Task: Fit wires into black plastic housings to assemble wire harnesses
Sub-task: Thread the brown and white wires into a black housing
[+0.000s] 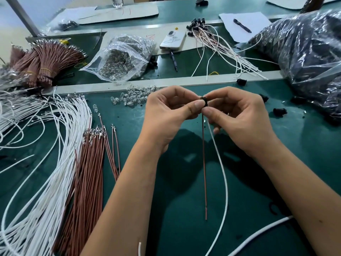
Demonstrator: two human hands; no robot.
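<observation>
My grip is a two-handed pinch on one small black housing, held up over the green desk between both hands. My left hand pinches it from the left, thumb pressed flat on its near face; my right hand closes on it from the right, thumb tip just under it where the wires enter. Most of the housing is hidden by my fingertips, so I cannot tell how deep either wire sits.

Two wires hang from the housing's underside toward me. The brown wire drops nearly straight, its long axis running from the housing back toward my body, free end low over the desk. The white wire leaves just to the right of it, passes under my right thumb and bows away to the right. I judge the next push must follow that same line, up along the wire into the housing, and my right hand, nearer the wire entry, is the one to drive it while the left steadies.

Further out, loose brown wires and white wires lie fanned on my left, clear bulbs scattered just beyond my left hand. Spare housings sit to the right, near a large plastic bag. Finished harnesses lie well beyond.
</observation>
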